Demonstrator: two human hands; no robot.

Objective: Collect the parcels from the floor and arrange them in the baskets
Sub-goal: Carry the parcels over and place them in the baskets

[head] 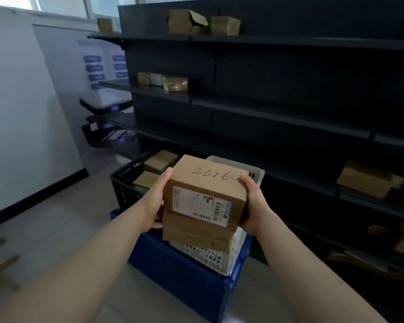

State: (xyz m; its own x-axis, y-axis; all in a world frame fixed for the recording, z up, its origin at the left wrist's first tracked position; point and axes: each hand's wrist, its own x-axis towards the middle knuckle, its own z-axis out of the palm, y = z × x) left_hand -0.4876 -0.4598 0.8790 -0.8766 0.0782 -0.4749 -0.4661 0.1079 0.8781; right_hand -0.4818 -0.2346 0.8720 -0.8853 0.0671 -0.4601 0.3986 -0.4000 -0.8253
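Dark shelving (289,108) runs behind and to the right of the blue basket (184,276), with a few cartons on it. Black basket (124,183) is behind-left of the blue basket and has flat parcels inside. White basket (208,255) sits in the blue basket's top; can't tell how deep.

Parcel stack (201,206) is in the air right above the blue basket, over the white one. The top parcel (208,180) has a scrawled number and a label on the near face.

My left hand (153,203) clamps the stack's left side, thumb up by the top edge. My right hand (254,203) wraps the right side. Both are closed on cardboard.

Probably stiff, dry, lightish boxes with a decent grip. The layers could shear, so squeeze the opposite sides low with fingers under the bottom box.
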